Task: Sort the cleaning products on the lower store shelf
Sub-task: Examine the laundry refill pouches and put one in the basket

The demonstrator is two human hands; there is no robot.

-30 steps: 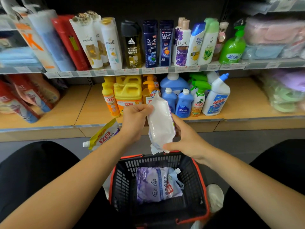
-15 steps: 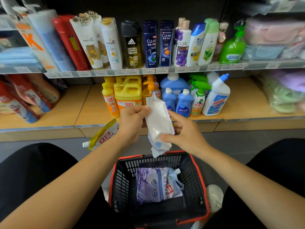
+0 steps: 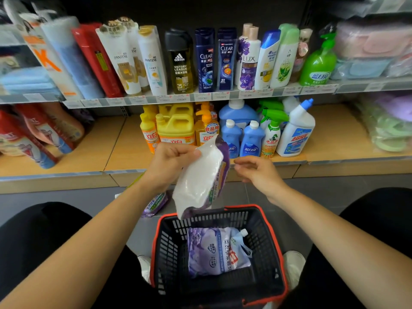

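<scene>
My left hand (image 3: pixel 169 162) pinches the top of a white and purple refill pouch (image 3: pixel 200 179), which hangs tilted above the basket. To the right of the pouch my right hand (image 3: pixel 256 172) hovers with loosely curled fingers, holding nothing. Below them a black basket with a red rim (image 3: pixel 276 246) holds a lilac refill pouch (image 3: pixel 216 250) with a white spout. The lower shelf (image 3: pixel 111 150) carries yellow detergent bottles (image 3: pixel 176 126), blue bottles (image 3: pixel 252 139), a green spray bottle (image 3: pixel 273 132) and a white toilet cleaner bottle (image 3: pixel 296 130).
Another purple pouch (image 3: pixel 156 204) lies on the grey floor under my left forearm. Red bags (image 3: pixel 33 134) lean at the shelf's left end, pastel packs (image 3: pixel 388 128) at its right. Shampoo bottles (image 3: pixel 205 59) fill the upper shelf. My knees flank the basket.
My right hand has let go of the pouch and drawn off to the right. The pouch has swung and turned, now showing its purple edge, held by my left hand alone.
</scene>
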